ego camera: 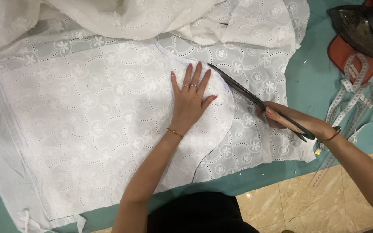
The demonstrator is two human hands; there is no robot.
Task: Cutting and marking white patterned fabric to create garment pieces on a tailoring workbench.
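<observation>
Gripping the handles of long dark tailor's scissors (pixel 255 100), the right hand (pixel 296 123) has its grip closed around the loops near the fabric's right edge. The blades run up and to the left from this grip, their long axis diagonal, and the tip lies just beside the fingertips of the left hand (pixel 191 101). The blades look nearly closed; the exact gap cannot be told. The left hand lies flat, fingers spread and holding nothing, pressing down a curved upper layer of white eyelet fabric (pixel 109 116) whose rounded edge the blades follow. A faint blue marked line (pixel 162 51) continues up-left beyond the tip. A cut slit (pixel 203 159) shows in the fabric near the front edge, below the left wrist. The fabric covers most of the teal tabletop (pixel 311 82), with loose folds bunched along the far side. Well apart to the right lie a measuring tape (pixel 355 92), a red pad (pixel 346 58) and a dark clothes iron (pixel 361 28) resting on it. Nothing lies across the marked line ahead of the blades.
</observation>
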